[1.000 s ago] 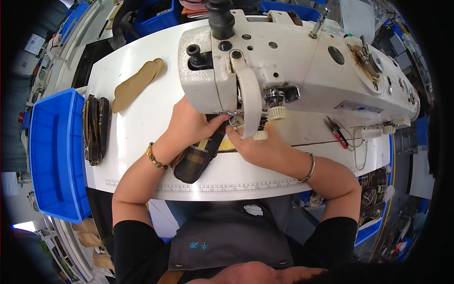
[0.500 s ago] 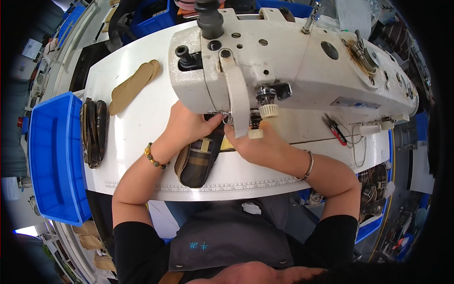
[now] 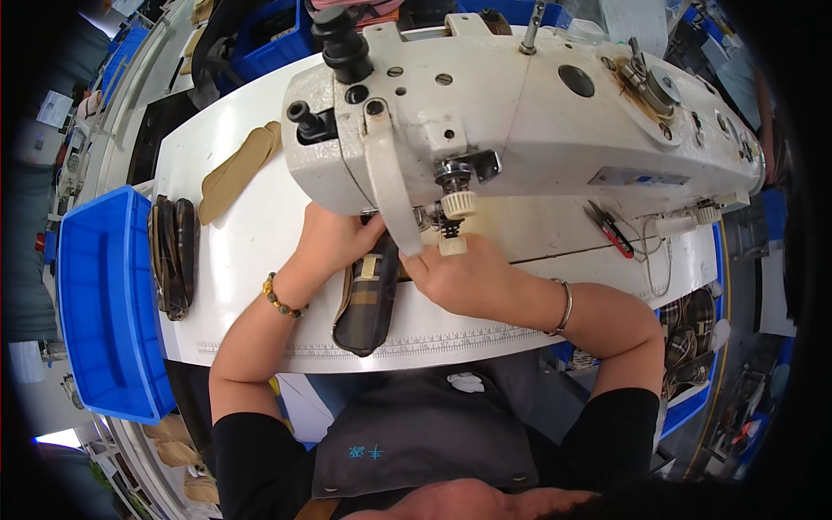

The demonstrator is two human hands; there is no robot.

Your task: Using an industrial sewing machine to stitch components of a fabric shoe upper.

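A white sewing machine [image 3: 537,121] stands over the table. My left hand [image 3: 334,238] grips the upper end of a dark plaid fabric piece [image 3: 364,316] beside the needle area, thumb pressed on it, fingers partly hidden by the machine head. The piece has a pale tab and lies lengthwise toward the table's front edge. My right hand [image 3: 459,277] is at the piece's right side, its bent fingertips against it behind the machine's white lever arm [image 3: 390,173]. The needle itself is hidden.
Tan sole-shaped pieces [image 3: 234,173] lie on the white table [image 3: 234,338] at left, near stacked plaid pieces [image 3: 172,256]. A blue bin [image 3: 108,295] sits beyond. Red-handled thread snips [image 3: 611,230] lie right of my right hand. A tray of plaid pieces [image 3: 689,338] is at far right.
The plaid piece has swung more upright in the picture, its near end moving right and down. Both hands appear lower and slightly left; the whole view has shifted, the machine appearing further left.
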